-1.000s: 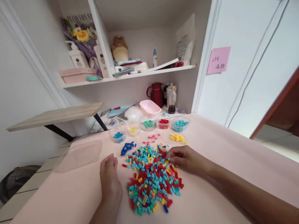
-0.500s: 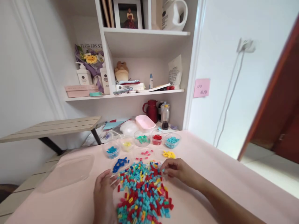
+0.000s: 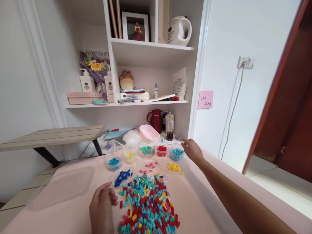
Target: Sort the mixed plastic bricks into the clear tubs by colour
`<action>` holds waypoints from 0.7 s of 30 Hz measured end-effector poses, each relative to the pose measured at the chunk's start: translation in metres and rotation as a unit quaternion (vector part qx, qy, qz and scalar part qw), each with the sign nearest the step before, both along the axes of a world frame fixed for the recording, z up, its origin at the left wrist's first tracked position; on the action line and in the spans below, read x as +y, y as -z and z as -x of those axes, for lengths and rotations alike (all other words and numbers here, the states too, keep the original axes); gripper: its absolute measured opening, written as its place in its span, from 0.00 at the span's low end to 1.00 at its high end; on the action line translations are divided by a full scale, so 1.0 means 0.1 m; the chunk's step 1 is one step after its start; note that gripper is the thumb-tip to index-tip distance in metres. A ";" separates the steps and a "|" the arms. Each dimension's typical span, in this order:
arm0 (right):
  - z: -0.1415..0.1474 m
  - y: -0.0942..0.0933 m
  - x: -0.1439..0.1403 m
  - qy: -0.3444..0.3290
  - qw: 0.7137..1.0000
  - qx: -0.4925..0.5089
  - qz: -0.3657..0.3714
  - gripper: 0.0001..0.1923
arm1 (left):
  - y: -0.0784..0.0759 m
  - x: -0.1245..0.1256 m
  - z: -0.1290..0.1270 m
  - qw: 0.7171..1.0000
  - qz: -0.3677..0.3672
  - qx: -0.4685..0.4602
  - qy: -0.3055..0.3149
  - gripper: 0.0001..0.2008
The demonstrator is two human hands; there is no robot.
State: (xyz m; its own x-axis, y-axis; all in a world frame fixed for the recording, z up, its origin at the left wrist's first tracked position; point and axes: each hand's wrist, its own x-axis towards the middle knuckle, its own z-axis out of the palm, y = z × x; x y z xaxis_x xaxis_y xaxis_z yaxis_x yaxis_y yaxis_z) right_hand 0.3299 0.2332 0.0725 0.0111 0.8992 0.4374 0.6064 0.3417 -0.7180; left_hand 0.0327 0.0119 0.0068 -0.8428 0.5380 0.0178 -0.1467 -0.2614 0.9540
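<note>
Our right hand [image 3: 192,150] reaches, fingers pinched together, over the cup of teal bricks [image 3: 177,152]; whether it holds one, we cannot tell. Our left hand [image 3: 101,208] rests loosely curled beside the mixed brick pile [image 3: 148,208]. The bricks look light, hard, best pinched by their sides. Neighbouring cups of red bricks [image 3: 162,149] and green bricks [image 3: 146,150] crowd close.

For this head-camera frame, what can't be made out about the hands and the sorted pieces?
- Right hand over the light-blue cup: fingertips too small to show whether its grip holds a piece.
- Left hand: wrist cut off by the bottom edge; palm faces away.
- Mixed pile: lower part cut off by the bottom edge.
- Pink note: writing too small to read.
</note>
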 end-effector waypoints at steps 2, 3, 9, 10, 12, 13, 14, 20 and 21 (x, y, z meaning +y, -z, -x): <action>0.03 0.07 -0.08 -0.015 0.999 0.038 0.015 0.19 | 0.01 0.01 0.04 1.000 0.000 0.003 -0.010 0.14; 0.05 0.10 -0.17 -0.039 0.997 0.068 0.027 0.19 | 0.01 0.01 0.05 1.000 0.000 0.004 -0.014 0.14; 0.23 0.17 -0.82 -0.316 0.928 0.082 0.181 0.14 | -0.01 0.00 -0.02 0.999 0.004 0.041 0.005 0.14; 0.24 0.16 -0.89 -0.348 0.913 0.058 0.203 0.13 | -0.02 -0.01 -0.03 0.999 0.005 0.046 0.006 0.14; 0.22 0.15 -0.97 -0.387 0.893 0.022 0.231 0.11 | -0.03 -0.01 -0.04 0.999 0.006 0.047 0.002 0.13; 0.20 0.14 -0.99 -0.395 0.887 0.011 0.238 0.10 | -0.03 -0.01 -0.04 0.999 0.005 0.046 -0.001 0.13; 0.18 0.14 -1.00 -0.400 0.884 0.007 0.244 0.10 | -0.04 -0.01 -0.05 0.999 0.005 0.044 -0.003 0.13; 0.02 0.24 -0.98 -0.461 0.827 -0.034 0.319 0.05 | -0.06 0.00 -0.06 0.998 0.004 0.056 -0.006 0.13; 0.00 0.27 -0.98 -0.473 0.814 -0.051 0.334 0.06 | -0.06 0.01 -0.06 0.998 0.004 0.058 -0.007 0.13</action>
